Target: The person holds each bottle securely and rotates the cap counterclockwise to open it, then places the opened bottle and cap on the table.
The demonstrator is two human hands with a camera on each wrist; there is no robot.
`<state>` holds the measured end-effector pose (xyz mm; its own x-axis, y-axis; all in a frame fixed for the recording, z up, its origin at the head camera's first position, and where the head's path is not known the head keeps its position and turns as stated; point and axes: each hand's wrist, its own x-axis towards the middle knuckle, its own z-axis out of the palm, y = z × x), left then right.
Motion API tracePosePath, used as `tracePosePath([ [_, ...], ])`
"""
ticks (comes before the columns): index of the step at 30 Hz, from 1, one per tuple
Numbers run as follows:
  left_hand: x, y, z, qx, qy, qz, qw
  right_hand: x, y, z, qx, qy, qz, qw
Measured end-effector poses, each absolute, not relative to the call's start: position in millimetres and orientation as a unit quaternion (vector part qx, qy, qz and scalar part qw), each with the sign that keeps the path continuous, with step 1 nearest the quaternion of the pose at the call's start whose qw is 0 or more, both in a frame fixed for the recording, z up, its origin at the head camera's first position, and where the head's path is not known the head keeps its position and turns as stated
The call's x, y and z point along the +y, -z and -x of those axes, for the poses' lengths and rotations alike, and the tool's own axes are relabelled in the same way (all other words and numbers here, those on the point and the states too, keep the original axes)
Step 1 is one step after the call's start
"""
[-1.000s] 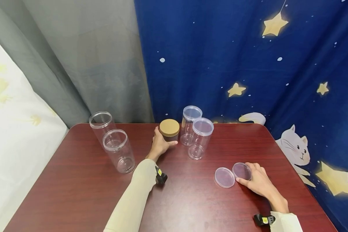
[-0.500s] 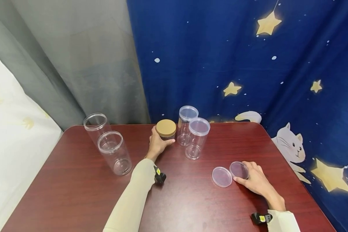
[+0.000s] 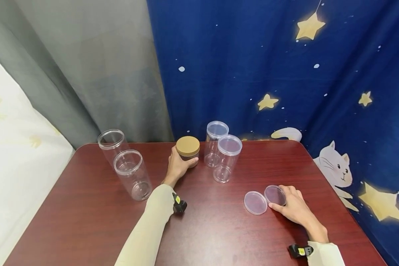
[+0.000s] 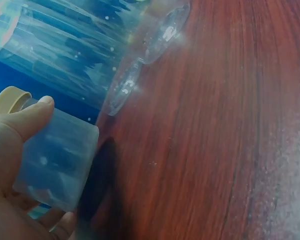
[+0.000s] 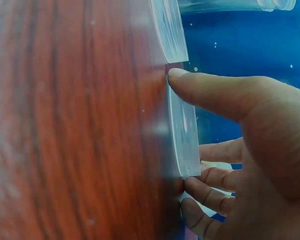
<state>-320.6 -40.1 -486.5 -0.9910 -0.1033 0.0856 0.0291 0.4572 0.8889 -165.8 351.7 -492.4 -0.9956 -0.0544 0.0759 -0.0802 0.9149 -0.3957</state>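
- Closest to me, the pale cream sleeve on the right (image 3: 326, 255) enters from the bottom edge, with a small black wrist camera (image 3: 300, 251) beside its cuff
- I see the right hand (image 3: 294, 207) pinching a clear, faintly purple round plastic lid (image 3: 275, 195) by its edge, thumb on the near side and fingers curled round the far side, low at the tabletop
- A matching clear round plastic lid (image 3: 255, 203) lies flat just beside it; my right wrist view puts the thumb tip at the narrow gap between the two
- Under all this I have a glossy reddish-brown wood-grain table (image 3: 212, 229)
- Further out on the left, two tall clear plastic cylinders with open mouths stand upright, the front one (image 3: 133, 175) overlapping the rear one (image 3: 113, 146) from my angle
- Right of centre, two tall clear plastic jars with clear lids on stand upright close together, one nearer (image 3: 227, 159) and one behind (image 3: 214, 146)
- Between these pairs, near the far edge, the left hand (image 3: 177, 165) grips a short clear plastic jar with a tan round lid (image 3: 187, 147), thumb across its side; I cannot tell whether its base touches the wood
- Behind everything I see a grey curtain (image 3: 119, 74) and a blue star-print curtain (image 3: 236, 74)
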Motion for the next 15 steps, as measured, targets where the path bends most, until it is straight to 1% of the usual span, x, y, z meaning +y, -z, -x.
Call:
tracePosePath([
  [7,-45,477,307,-0.846,0.530,-0.013,0.049,354,491,164,-0.978,-0.206,-0.031,0.014],
  [15,-52,466,287,-0.851,0.520,0.028,0.066,353,489,166,-0.978,-0.206,-0.032,0.008],
])
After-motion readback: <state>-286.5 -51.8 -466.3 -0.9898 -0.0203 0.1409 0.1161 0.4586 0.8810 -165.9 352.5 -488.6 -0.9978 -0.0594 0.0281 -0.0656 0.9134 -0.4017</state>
